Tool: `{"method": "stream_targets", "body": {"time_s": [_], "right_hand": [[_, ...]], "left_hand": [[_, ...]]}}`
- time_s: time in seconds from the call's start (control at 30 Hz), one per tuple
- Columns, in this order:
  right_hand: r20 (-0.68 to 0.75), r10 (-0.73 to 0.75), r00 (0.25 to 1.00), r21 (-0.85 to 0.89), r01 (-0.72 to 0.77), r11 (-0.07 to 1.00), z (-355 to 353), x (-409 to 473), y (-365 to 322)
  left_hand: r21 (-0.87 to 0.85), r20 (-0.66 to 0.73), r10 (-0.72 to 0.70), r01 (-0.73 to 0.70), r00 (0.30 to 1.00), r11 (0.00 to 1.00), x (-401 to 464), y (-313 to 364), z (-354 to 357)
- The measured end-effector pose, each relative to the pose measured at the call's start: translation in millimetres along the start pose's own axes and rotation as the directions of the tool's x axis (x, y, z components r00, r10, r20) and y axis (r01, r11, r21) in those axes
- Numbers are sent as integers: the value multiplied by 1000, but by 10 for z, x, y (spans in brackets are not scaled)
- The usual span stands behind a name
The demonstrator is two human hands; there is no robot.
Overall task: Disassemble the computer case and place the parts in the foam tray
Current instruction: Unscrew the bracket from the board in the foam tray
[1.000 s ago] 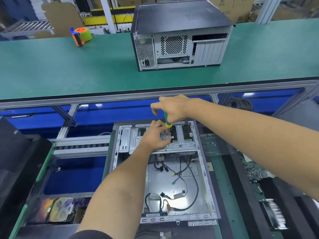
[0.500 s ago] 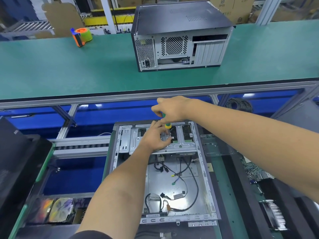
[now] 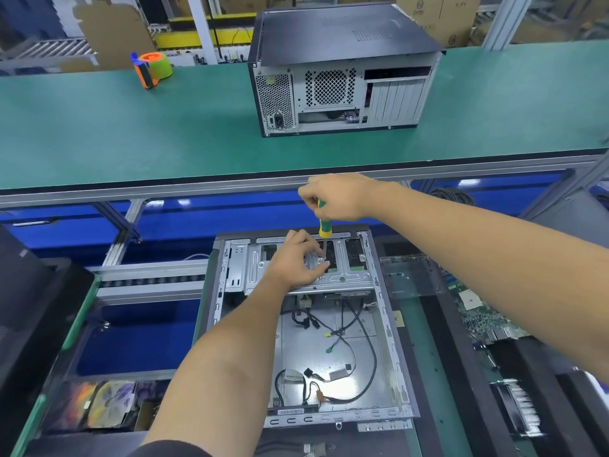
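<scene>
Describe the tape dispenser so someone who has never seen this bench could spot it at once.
Start at the long green bench top running across the upper half of the view, where a closed black computer case stands. The tape dispenser sits far to the left of that case, near the bench's back edge. Its orange body, green roll and blue tip make it the only brightly coloured thing up there.

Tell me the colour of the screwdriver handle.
Green and yellow, on the screwdriver in the head view.

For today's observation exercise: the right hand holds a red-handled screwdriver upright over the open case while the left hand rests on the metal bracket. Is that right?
Not quite. The head view shows the screwdriver handle is green and yellow, not red. The rest holds: the right hand holds it upright over the open case while the left hand rests on the metal bracket.
</scene>
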State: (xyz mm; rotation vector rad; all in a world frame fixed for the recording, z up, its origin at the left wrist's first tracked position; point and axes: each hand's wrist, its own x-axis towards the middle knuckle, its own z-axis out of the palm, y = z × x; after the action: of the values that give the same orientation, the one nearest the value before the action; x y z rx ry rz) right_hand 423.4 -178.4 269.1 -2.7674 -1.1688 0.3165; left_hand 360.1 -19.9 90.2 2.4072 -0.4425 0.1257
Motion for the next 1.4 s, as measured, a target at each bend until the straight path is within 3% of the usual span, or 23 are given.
{"method": "stream_targets", "body": {"time_s": [0.4, 0.6, 0.7, 0.77, 0.87, 1.03, 1.13, 1.23, 1.3, 1.4], "right_hand": [[-26, 43, 999, 31, -42, 999, 98, -11, -48], [-276, 215, 937, 120, -188, 975, 89, -95, -62], [-309, 357, 882, 239, -292, 926, 232, -254, -4], [-333, 492, 805, 426, -337, 840, 429, -403, 55], [-285, 682, 674, 719, -320, 617, 743, -643, 112], [-180, 846, 501, 919, -220, 326, 1066, -1020, 33], [-73, 871, 487, 978, -136, 158, 1202, -1225, -11], [92, 867, 490, 995, -21, -94, 1364, -1396, -90], [190, 816, 546, 967, 38, -251, 1480, -1469, -189], [242, 764, 598, 907, 139, -397, 1624, -1546, -335]], "left_hand": [[-22, -20, -23, 22, 1000, 1000, 27, -30, -9], [-74, -8, -79, 79, 997, 994, 33, -29, 0], [-144, -6, -233, 230, 972, 963, 38, 8, -18], [-164, -16, -266, 260, 964, 952, 40, 20, -19], [-199, -50, -272, 257, 961, 946, 6, 58, -70], [-271, -68, -255, 228, 965, 935, -63, 71, -154], [-312, -55, -262, 232, 964, 921, -132, 149, -152], [-375, -31, -254, 225, 967, 900, -249, 299, -54], [-444, -31, -271, 230, 962, 866, -316, 441, 47], [-564, -36, -343, 264, 939, 782, -365, 676, 201]]}}
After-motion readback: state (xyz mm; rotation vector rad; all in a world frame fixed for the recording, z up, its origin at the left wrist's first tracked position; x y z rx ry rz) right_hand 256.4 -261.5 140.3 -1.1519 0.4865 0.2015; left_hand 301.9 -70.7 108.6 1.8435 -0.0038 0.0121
